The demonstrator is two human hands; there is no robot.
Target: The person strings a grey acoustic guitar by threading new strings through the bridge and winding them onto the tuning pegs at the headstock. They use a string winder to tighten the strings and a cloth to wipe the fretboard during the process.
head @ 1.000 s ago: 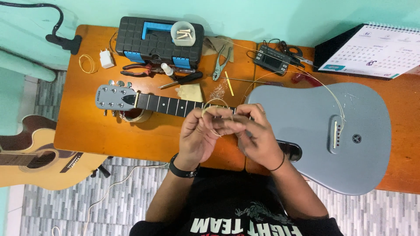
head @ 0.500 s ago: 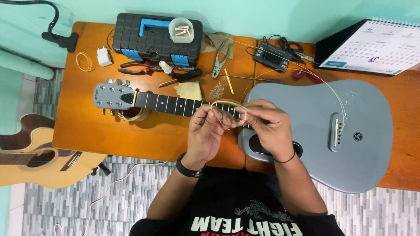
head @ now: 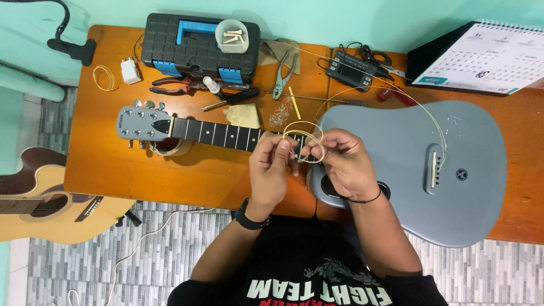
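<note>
Both hands sit slightly lower over the guitar neck than half a second ago, coil held a touch wider. Left hand (head: 271,170): fingers curled, thumb and forefinger pinching the coiled string (head: 306,143). Right hand (head: 344,164): half closed, fingertips gripping the coil's other side. Coil hangs above the neck joint of the grey guitar (head: 419,170), lying flat on the worktop (head: 102,164).

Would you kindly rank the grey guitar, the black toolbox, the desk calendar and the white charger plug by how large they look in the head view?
1. grey guitar, by far the largest.
2. and 3. black toolbox and desk calendar: they look alike, and the picture's edge cuts the calendar, so I leave them unranked.
4. white charger plug, the smallest.
</note>
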